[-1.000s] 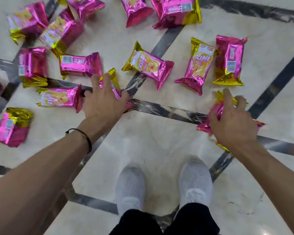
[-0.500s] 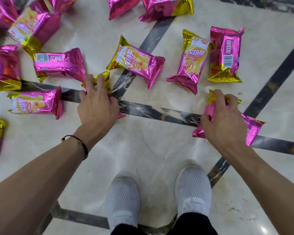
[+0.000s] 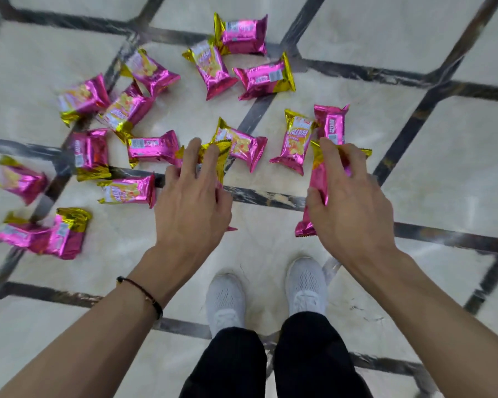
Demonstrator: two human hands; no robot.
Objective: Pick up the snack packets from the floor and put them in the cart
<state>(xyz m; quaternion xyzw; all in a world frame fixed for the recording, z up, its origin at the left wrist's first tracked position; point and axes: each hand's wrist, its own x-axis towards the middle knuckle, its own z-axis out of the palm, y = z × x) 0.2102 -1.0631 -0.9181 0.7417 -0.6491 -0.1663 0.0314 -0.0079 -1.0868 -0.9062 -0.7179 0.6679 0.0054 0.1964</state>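
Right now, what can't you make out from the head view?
- Cart: outside the frame, head view.
- Left packet: mostly covered by the left hand.
- Right packet: middle hidden by the right hand.
- Packets at the left edge: motion blur, print unreadable.

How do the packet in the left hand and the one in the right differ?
The left packet is mostly hidden under the left hand; only its gold end and a pink corner show, while the right packet shows a long pink side by the right hand. The left packet lies under spread fingers; the right packet runs between thumb and forefinger. Both are pink foil with gold far ends, each in a grip.
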